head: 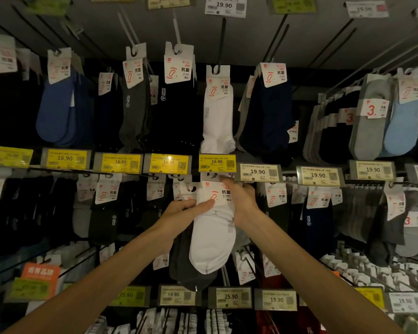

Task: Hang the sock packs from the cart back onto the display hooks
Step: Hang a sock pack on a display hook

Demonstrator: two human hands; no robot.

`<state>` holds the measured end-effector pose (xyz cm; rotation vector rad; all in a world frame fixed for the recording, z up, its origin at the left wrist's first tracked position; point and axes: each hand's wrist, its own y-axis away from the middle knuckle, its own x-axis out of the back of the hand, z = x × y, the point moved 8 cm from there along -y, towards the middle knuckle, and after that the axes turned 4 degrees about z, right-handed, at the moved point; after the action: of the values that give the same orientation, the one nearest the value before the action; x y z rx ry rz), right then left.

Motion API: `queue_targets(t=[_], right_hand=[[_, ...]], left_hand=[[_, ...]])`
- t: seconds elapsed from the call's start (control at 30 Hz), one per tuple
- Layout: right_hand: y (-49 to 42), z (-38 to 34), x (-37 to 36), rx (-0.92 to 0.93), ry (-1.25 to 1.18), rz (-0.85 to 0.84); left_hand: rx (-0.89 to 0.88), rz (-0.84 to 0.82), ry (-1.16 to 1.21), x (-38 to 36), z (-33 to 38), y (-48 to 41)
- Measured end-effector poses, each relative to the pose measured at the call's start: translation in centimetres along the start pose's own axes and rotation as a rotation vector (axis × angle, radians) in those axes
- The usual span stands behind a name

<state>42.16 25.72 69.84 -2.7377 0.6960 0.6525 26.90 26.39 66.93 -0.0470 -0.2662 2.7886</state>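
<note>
- The white sock pack [214, 239] is held up at the middle row of the display, just under the yellow 16.90 price tag [217, 162].
- The right hand [243, 201] pinches the top right of the pack's card header [215, 192], thumb in front and fingers behind. This looks meant to steer the header's cut-out onto the display hook [212, 175]. Whether it has caught cannot be told.
- The left hand [185, 209] grips the pack's left edge, thumb across the front and fingers curled behind, probably taking the weight so the header stays flat.
- The pack is plain white ankle socks, soft and limp. The white card has a red foot outline and dark characters.
- A dark grey sock pack [184, 266] hangs just behind, to the left.
</note>
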Motion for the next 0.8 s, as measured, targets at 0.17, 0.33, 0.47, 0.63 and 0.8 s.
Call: queue_targets(t=[0.17, 0.33, 0.47, 0.63, 0.8], right_hand=[[-0.4, 0.6, -0.1, -0.013, 0.003, 0.012], [-0.4, 0.0, 0.2, 0.112, 0.082, 0.020], [1.1, -0.5, 0.9, 0.464, 0.396, -0.027], [5.0, 0.4, 1.0, 1.037, 0.894, -0.084], [4.7, 4.4, 0.2, 1.111, 1.330, -0.280]], left_hand=[[0.017, 0.012, -0.034, 0.2, -0.2, -0.3], [-0.017, 0.039, -0.044, 0.5, -0.6, -0.4], [-0.080, 0.119, -0.110, 1.8, -1.2, -0.3], [-0.217, 0.328, -0.226, 6.4, -1.6, -0.7], [-0.222, 0.317, -0.282, 8.1, -3.0, -0.9]])
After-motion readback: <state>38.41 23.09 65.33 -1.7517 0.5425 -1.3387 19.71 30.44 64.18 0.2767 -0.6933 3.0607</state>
